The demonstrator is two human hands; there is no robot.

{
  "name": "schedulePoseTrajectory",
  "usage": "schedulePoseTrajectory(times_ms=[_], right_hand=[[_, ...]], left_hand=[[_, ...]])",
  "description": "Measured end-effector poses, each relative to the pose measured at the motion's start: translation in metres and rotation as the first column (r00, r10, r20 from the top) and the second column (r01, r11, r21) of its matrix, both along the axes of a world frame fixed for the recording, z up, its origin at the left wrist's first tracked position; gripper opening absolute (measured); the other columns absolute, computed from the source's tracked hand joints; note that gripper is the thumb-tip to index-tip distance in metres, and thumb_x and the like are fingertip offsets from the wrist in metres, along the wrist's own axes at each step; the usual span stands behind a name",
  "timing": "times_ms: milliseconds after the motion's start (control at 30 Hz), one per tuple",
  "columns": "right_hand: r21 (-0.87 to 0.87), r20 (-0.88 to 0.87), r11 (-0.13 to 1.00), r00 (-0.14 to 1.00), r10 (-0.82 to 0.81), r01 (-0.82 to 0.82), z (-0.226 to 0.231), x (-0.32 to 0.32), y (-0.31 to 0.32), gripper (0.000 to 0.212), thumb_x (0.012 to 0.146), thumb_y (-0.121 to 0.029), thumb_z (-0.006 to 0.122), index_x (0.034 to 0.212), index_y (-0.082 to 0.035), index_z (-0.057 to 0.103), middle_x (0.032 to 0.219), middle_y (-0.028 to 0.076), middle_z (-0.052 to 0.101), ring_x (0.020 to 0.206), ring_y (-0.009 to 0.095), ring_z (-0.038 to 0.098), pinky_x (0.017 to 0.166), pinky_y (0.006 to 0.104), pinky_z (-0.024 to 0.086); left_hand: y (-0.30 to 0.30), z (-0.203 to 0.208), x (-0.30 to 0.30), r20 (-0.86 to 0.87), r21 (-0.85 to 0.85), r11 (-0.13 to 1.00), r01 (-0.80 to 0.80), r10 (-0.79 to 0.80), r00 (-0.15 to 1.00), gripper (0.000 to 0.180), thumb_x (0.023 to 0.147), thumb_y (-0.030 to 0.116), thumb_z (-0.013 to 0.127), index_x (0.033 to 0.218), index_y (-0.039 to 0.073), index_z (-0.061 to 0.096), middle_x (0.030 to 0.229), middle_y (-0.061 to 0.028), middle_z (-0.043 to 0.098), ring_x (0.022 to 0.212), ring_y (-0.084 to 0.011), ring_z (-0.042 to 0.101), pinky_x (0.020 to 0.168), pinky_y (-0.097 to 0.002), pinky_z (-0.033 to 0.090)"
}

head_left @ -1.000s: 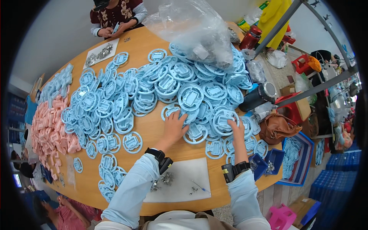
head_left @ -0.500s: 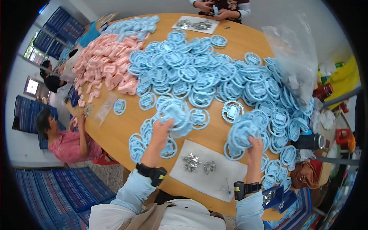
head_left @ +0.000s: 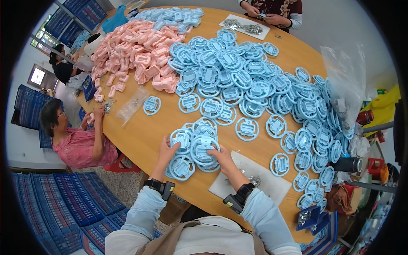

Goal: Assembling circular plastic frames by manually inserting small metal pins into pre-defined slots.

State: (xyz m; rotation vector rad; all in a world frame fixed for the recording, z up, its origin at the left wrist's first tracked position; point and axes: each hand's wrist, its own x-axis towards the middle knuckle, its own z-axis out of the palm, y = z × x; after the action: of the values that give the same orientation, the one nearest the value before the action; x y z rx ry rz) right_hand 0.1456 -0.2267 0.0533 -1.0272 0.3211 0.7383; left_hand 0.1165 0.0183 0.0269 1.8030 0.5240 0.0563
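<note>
Light blue plastic steering-wheel-shaped pieces lie in a small heap (head_left: pixel 182 168) at the near edge of the table. My left hand (head_left: pixel 166 149) grips the heap's left side, thumb over a blue wheel piece (head_left: pixel 180 140). On the other side, my right hand (head_left: pixel 222 155) is closed on a stack of blue wheel pieces (head_left: pixel 204 149), its thumb pressing on the top one. My fingers under the pieces are hidden. Beside my right forearm lies a white sheet (head_left: pixel 272 187) with small metal parts (head_left: pixel 251 177), partly covered by that arm.
A large pile of blue wheel pieces (head_left: pixel 255 89) spans the table, with pink plastic pieces (head_left: pixel 131 46) at far left. A clear bag (head_left: pixel 345 85), dark flask (head_left: pixel 347 164) and blue bins (head_left: pixel 308 217) stand right. Co-workers sit at left (head_left: pixel 83 142) and far side (head_left: pixel 276 12).
My right hand has come leftward from the right-hand pieces to the small heap, with a stack in its grip. My left hand has lowered its pieces onto that heap. The view has shifted.
</note>
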Motion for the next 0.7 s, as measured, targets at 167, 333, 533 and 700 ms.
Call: schedulePoseTrajectory(times_ms=[167, 333, 533, 700], right_hand=[[-0.166, 0.151, 0.986, 0.988, 0.011, 0.014, -0.014, -0.013, 0.011, 0.031, 0.071, -0.019, 0.069, 0.095, -0.001, 0.058, 0.093, 0.004, 0.057, 0.081, 0.012, 0.053, 0.070, 0.0253, 0.043], [-0.510, 0.465, 0.856, 0.865, 0.189, 0.087, -0.018, -0.020, 0.016, 0.037, 0.073, -0.025, 0.068, 0.097, 0.000, 0.054, 0.094, 0.011, 0.054, 0.089, 0.022, 0.053, 0.080, 0.0335, 0.041], [-0.617, 0.665, 0.746, 0.672, 0.326, 0.250, -0.024, -0.033, 0.014, 0.062, 0.072, -0.029, 0.066, 0.119, 0.001, 0.038, 0.119, 0.024, 0.041, 0.112, 0.037, 0.040, 0.095, 0.0418, 0.033], [-0.783, 0.568, 0.463, 0.780, 0.263, 0.414, -0.011, -0.046, -0.070, 0.067, 0.072, -0.025, 0.067, 0.124, 0.002, 0.035, 0.124, 0.024, 0.039, 0.117, 0.038, 0.037, 0.099, 0.0426, 0.030]], left_hand=[[0.035, -0.004, 0.035, -0.040, 0.375, 0.927, 0.028, -0.014, 0.999, 0.055, 0.078, 0.021, 0.064, 0.121, -0.005, 0.041, 0.115, -0.0192, 0.050, 0.107, -0.0268, 0.049, 0.087, -0.0346, 0.041], [0.108, -0.032, 0.100, 0.059, 0.866, 0.490, 0.096, -0.290, 0.955, 0.062, 0.080, 0.033, 0.059, 0.128, 0.000, 0.037, 0.129, -0.0248, 0.038, 0.120, -0.0390, 0.036, 0.101, -0.0432, 0.027], [0.143, -0.053, 0.134, -0.330, 0.869, 0.293, 0.398, -0.254, 0.909, 0.066, 0.083, 0.044, 0.051, 0.131, 0.002, 0.035, 0.131, -0.0289, 0.033, 0.122, -0.0436, 0.029, 0.103, -0.0486, 0.020], [0.111, -0.043, 0.100, -0.259, 0.844, 0.327, 0.426, -0.447, 0.856, 0.059, 0.086, 0.037, 0.051, 0.128, -0.002, 0.037, 0.129, -0.0277, 0.036, 0.121, -0.0426, 0.032, 0.103, -0.0477, 0.020]])
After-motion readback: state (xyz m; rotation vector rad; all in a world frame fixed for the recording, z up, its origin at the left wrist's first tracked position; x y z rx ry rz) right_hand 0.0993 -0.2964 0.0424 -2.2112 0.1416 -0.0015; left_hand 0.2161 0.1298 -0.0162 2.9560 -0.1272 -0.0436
